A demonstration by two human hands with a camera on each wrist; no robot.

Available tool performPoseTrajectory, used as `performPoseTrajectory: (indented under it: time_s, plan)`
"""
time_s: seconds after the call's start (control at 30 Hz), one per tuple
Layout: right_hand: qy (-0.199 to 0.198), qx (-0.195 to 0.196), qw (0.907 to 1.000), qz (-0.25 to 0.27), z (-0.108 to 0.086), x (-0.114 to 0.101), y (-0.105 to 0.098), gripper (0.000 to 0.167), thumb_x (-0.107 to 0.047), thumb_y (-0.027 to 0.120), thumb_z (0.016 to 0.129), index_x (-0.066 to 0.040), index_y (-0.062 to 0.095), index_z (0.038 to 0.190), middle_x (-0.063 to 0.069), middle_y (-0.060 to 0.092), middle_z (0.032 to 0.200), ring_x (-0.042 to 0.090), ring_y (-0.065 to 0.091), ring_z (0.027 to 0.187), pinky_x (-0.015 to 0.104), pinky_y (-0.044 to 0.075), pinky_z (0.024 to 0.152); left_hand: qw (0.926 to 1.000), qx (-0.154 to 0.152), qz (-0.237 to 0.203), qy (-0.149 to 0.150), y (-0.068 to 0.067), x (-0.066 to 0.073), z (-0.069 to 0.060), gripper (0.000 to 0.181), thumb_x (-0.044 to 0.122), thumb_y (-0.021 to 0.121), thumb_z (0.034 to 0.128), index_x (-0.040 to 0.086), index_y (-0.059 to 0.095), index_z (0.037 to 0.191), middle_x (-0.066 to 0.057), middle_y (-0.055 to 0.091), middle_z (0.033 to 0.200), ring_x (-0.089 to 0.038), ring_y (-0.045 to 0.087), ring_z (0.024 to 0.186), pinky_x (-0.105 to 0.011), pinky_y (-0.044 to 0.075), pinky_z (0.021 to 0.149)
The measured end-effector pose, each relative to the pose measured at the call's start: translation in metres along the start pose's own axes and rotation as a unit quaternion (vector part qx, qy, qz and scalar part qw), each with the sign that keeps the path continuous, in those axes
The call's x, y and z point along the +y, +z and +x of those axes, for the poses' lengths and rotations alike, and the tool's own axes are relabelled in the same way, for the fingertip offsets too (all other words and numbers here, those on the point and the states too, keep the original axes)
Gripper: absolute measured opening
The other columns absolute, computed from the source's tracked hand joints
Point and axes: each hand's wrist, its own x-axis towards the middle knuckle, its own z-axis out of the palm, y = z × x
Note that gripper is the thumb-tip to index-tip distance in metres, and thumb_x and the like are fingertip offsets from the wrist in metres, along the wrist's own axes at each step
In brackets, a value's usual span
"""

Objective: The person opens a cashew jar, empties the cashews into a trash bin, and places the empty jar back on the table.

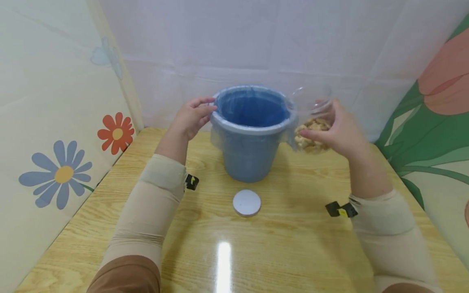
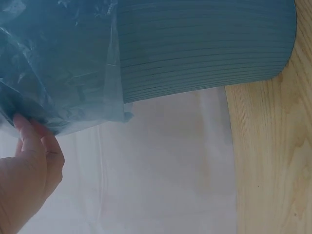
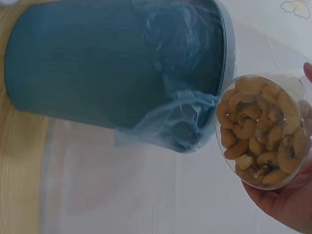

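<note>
A blue trash can (image 1: 250,152) stands on the table, lined with a clear plastic bag (image 2: 83,78) folded over its rim. My left hand (image 1: 194,118) is at the rim's left side, its fingertips touching the bag; some fingers are partly hidden there. On the right, my right hand (image 1: 342,130) grips a clear jar (image 1: 312,110) beside the rim, outside the can. Cashews (image 3: 261,131) fill the jar's lower part and show through its base in the right wrist view. A round white lid (image 1: 247,202) lies flat on the table in front of the can.
The wood-grain table (image 1: 278,244) meets a white cloth wall (image 1: 249,40) behind the can. Flower-printed panels (image 1: 55,106) flank the table on the left and right. A light reflection shows on the tabletop near me.
</note>
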Motion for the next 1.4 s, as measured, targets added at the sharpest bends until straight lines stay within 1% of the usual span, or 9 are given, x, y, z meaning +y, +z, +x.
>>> performPoseTrajectory:
  time_s: [0.13,0.23,0.3,0.47,0.63,0.83,0.97,1.23,1.4]
  plan:
    - [0.03,-0.006,0.9986,-0.043,0.005,-0.001,-0.01,0.083,-0.04,0.078,0.07,-0.004,0.033,0.129,0.016,0.046,0.127,0.035,0.041,0.121,0.054,0.037,0.097,1.0,0.0,0.003,-0.001,0.0,0.001,0.001,0.042,0.007,0.066,0.0834,0.01,0.054,0.124,-0.007,0.047,0.129,-0.018,0.053,0.111,-0.023,0.046,0.091]
    - [0.052,-0.011,0.9946,-0.089,0.011,0.0,-0.016,0.087,-0.051,0.075,0.068,-0.003,0.034,0.129,0.017,0.045,0.129,0.038,0.041,0.118,0.056,0.039,0.092,1.0,0.002,0.0,-0.005,0.001,0.001,0.002,0.042,0.006,0.066,0.0831,0.01,0.055,0.123,-0.006,0.047,0.129,-0.017,0.053,0.11,-0.023,0.046,0.09]
    - [0.061,-0.013,0.9916,-0.113,0.016,0.001,-0.02,0.091,-0.057,0.073,0.066,-0.005,0.034,0.13,0.016,0.044,0.131,0.038,0.043,0.115,0.056,0.041,0.09,1.0,0.004,-0.001,-0.007,0.001,0.002,0.002,0.042,0.005,0.065,0.0832,0.01,0.055,0.123,-0.006,0.047,0.129,-0.017,0.054,0.11,-0.023,0.046,0.09]
    - [0.077,-0.027,0.9846,-0.155,0.03,0.002,-0.024,0.106,-0.067,0.07,0.059,-0.007,0.03,0.137,0.015,0.04,0.137,0.039,0.043,0.115,0.057,0.041,0.089,0.9999,0.006,-0.002,-0.015,0.001,0.004,0.001,0.042,0.005,0.065,0.0834,0.011,0.055,0.124,-0.006,0.047,0.129,-0.016,0.054,0.108,-0.022,0.047,0.089]
    - [0.082,-0.039,0.9795,-0.179,0.042,0.002,-0.027,0.116,-0.069,0.07,0.057,-0.005,0.021,0.141,0.016,0.035,0.14,0.04,0.043,0.117,0.057,0.043,0.088,0.9998,0.008,0.002,-0.02,0.002,0.005,-0.001,0.041,0.006,0.065,0.084,0.012,0.055,0.124,-0.006,0.048,0.128,-0.016,0.055,0.107,-0.022,0.047,0.088]
    - [0.085,-0.044,0.9759,-0.196,0.053,-0.003,-0.035,0.122,-0.068,0.071,0.056,-0.003,0.016,0.143,0.021,0.033,0.14,0.044,0.042,0.117,0.06,0.04,0.089,0.9997,0.01,0.007,-0.023,0.003,0.006,-0.001,0.041,0.007,0.065,0.0842,0.013,0.055,0.124,-0.006,0.048,0.127,-0.016,0.056,0.106,-0.023,0.048,0.088]
    - [0.085,-0.047,0.9714,-0.217,0.059,-0.006,-0.038,0.126,-0.072,0.069,0.054,-0.003,0.013,0.144,0.023,0.032,0.141,0.045,0.042,0.115,0.061,0.039,0.09,0.9996,0.011,0.003,-0.025,0.003,0.007,-0.001,0.041,0.006,0.064,0.0844,0.012,0.055,0.124,-0.007,0.048,0.127,-0.015,0.056,0.105,-0.023,0.048,0.088]
    - [0.077,-0.06,0.9604,-0.261,0.069,-0.011,-0.038,0.129,-0.076,0.066,0.051,-0.004,0.013,0.144,0.021,0.033,0.142,0.046,0.041,0.114,0.064,0.035,0.091,0.9997,0.01,-0.008,-0.021,0.002,0.005,-0.001,0.041,0.005,0.064,0.0844,0.011,0.055,0.124,-0.009,0.051,0.125,-0.014,0.058,0.099,-0.022,0.049,0.086]
    - [0.069,-0.069,0.9553,-0.279,0.075,-0.016,-0.037,0.129,-0.073,0.068,0.053,-0.005,0.01,0.145,0.021,0.03,0.143,0.047,0.038,0.117,0.066,0.03,0.093,0.9997,0.009,-0.012,-0.019,0.002,0.004,-0.001,0.041,0.005,0.064,0.0846,0.011,0.055,0.124,-0.01,0.051,0.124,-0.014,0.058,0.096,-0.021,0.049,0.084]
